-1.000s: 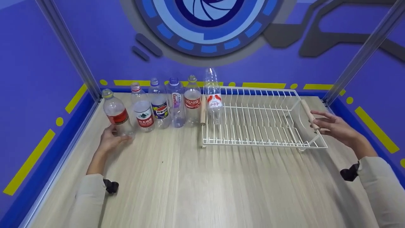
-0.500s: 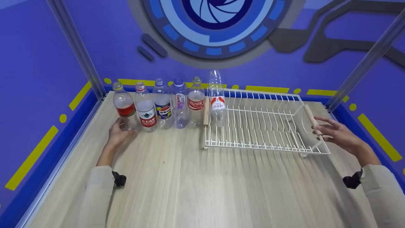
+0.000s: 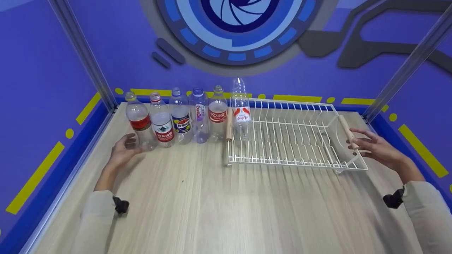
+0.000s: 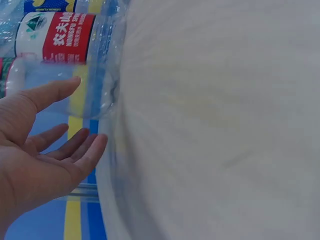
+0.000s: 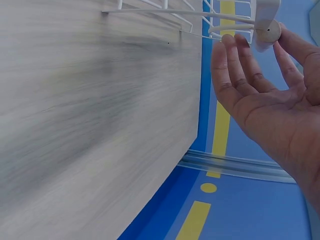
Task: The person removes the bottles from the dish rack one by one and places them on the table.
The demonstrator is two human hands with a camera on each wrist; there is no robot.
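My left hand (image 3: pixel 123 150) lies spread beside the base of the leftmost bottle (image 3: pixel 140 123), a clear plastic one with a red label. In the left wrist view, a gap shows between the fingers (image 4: pixel 90 145) and thumb, with nothing held. That bottle stands upright at the end of a row, next to the water bottle (image 3: pixel 163 130) with a white and red label. My right hand (image 3: pixel 379 150) holds the wooden handle (image 3: pixel 348 131) of a white wire dish rack (image 3: pixel 295 164) loosely between thumb and fingers. An upside-down clear bottle (image 3: pixel 242 114) sits in the rack's left end.
Farther along the row stand a Pepsi bottle (image 3: pixel 182 123), a purple-tinted bottle (image 3: pixel 200 114) and a Coca-Cola bottle (image 3: pixel 218 116), the last close to the rack's left handle (image 3: pixel 229 125). The wooden table (image 3: pixel 226 211) meets a blue wall (image 3: pixel 106 35) behind.
The leftmost bottle has shifted right and now stands upright against the row. My left hand moved right with it, then drew back leftward and let go. The right hand stays at the handle.
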